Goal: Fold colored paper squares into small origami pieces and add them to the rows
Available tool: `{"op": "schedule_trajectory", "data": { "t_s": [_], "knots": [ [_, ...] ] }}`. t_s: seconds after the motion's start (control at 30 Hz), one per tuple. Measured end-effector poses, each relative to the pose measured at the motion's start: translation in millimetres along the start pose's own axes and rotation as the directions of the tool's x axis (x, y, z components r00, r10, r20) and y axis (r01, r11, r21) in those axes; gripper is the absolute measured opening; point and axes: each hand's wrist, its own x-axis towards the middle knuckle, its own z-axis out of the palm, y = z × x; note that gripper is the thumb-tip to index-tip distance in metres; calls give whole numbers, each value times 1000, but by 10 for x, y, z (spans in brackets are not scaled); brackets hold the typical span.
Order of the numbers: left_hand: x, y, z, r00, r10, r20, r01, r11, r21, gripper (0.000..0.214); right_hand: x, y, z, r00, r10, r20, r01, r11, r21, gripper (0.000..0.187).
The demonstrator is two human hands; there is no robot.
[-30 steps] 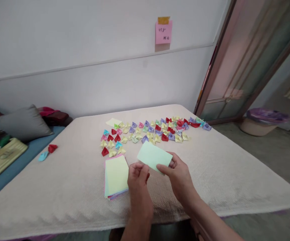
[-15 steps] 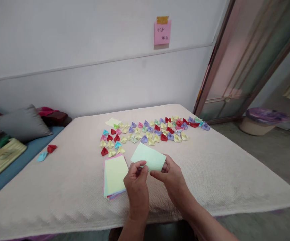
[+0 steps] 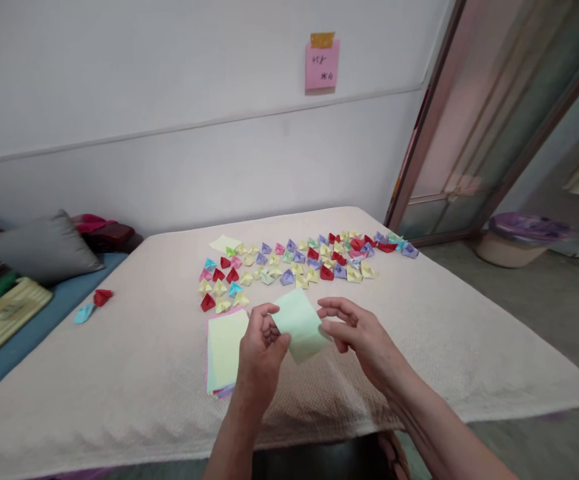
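A pale green sheet of paper (image 3: 298,325) is held up in front of me, turned so that one corner points up. My left hand (image 3: 262,343) grips its left edge, thumb on the near side. At the right edge, my right hand (image 3: 357,330) has its fingers parted, one fingertip at the paper's edge and none closed around it. Below and left lies a stack of coloured paper (image 3: 225,347), light yellow on top, partly covered by my left hand. Beyond the hands, rows of small folded paper boats (image 3: 287,277) in red, yellow, purple and blue stand on the cloth.
A cream textured cloth (image 3: 134,373) covers the table. On its left lie a red folded paper (image 3: 102,297) and a blue one (image 3: 84,313). A loose pale yellow sheet (image 3: 224,243) is at the back. A pink note (image 3: 322,65) hangs on the wall; a bin (image 3: 512,240) stands right.
The green sheet has turned upright and its shape now looks more square. My right hand has loosened and moved slightly right, while my left hand has shifted a little left.
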Motion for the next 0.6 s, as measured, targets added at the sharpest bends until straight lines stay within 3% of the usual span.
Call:
{"op": "schedule_trajectory", "data": {
  "t_s": [0.13, 0.2, 0.27, 0.37, 0.47, 0.6],
  "knots": [
    [-38, 12, 79, 994, -16, 111, 20, 999, -37, 50, 16, 41, -2, 993, 69, 98, -68, 998, -11, 19],
    [-38, 4, 104, 991, -27, 131, 37, 997, -75, 57, 36, 76, -16, 993, 85, 77, -84, 996, -11, 8],
    [-20, -10, 113, 992, -50, 120, 66, 989, -134, 58, 52, 99, -35, 996, 81, 43, -81, 997, -9, 12],
    [11, -26, 98, 988, -109, 105, 125, 979, -159, 37, 59, 103, -56, 998, 59, 26, -58, 998, -23, 14],
    [11, -21, 69, 990, -125, 67, 127, 992, -21, 7, 49, 89, -58, 999, 48, 17, -47, 998, -47, 12],
    [-28, -10, 61, 986, -166, 32, 166, 986, 18, 19, 39, 79, -47, 999, 41, 22, -39, 995, -93, 10]
  ]
}}
